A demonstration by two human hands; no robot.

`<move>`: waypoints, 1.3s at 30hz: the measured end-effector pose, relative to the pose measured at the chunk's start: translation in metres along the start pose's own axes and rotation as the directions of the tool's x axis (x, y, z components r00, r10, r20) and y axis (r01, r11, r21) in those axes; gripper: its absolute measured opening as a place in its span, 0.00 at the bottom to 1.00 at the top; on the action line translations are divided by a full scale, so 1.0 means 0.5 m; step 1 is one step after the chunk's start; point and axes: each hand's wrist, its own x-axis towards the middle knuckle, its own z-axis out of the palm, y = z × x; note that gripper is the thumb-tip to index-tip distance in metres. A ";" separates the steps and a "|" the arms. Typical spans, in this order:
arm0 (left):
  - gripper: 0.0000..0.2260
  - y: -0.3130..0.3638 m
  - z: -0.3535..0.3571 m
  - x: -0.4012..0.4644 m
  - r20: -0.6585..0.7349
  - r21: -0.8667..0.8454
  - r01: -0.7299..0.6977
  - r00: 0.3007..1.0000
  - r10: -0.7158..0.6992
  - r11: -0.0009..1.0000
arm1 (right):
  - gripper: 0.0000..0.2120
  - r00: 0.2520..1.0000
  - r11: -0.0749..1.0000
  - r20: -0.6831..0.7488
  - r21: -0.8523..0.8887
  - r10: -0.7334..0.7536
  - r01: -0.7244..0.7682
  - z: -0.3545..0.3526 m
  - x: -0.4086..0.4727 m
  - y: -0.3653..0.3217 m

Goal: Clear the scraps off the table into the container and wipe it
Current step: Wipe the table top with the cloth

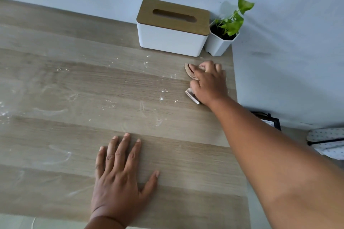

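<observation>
My right hand [209, 82] reaches to the far right of the wooden table [74, 83] and grips a tan cloth [189, 71], pressing it onto the surface; a small white tag [191, 95] sticks out below the thumb. My left hand [119, 171] lies flat on the table near the front edge, fingers spread and straight, holding nothing. White crumbs and powder [162, 96] are scattered across the middle of the table, with smeared streaks [61, 156] to the left. No scrap container is in view.
A white tissue box with a wooden lid [171, 28] stands against the wall at the back, with a small potted plant [223, 37] beside it at the table's right corner. Beyond the right edge lie a dark object [268, 119] and patterned fabric [327, 141].
</observation>
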 end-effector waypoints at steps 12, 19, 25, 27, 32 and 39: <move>0.40 -0.003 0.005 0.001 -0.002 0.002 -0.005 1.000 0.005 1.000 | 0.25 0.987 0.986 0.000 -0.030 0.164 -0.164 0.002 0.043 -0.037; 0.40 -0.003 0.005 -0.001 -0.028 -0.006 -0.009 1.000 0.009 1.000 | 0.30 0.999 1.000 -0.049 -0.023 0.000 -0.001 0.006 -0.014 -0.035; 0.40 -0.001 0.005 -0.001 -0.020 -0.011 -0.007 1.000 0.007 1.000 | 0.27 0.995 0.997 -0.064 -0.023 0.078 -0.080 0.009 -0.024 -0.047; 0.40 -0.002 0.005 0.001 -0.019 -0.012 -0.009 1.000 0.009 1.000 | 0.27 0.995 0.996 -0.059 -0.032 0.083 -0.085 0.006 -0.036 -0.056; 0.41 -0.003 0.009 -0.002 -0.024 -0.014 -0.002 1.000 0.002 1.000 | 0.28 0.999 1.000 -0.042 -0.017 0.009 -0.009 -0.015 -0.138 -0.104; 0.42 -0.004 0.017 0.001 -0.094 -0.034 -0.020 0.995 0.017 0.999 | 0.28 1.000 0.987 -0.017 0.161 -0.012 0.014 -0.080 -0.111 -0.134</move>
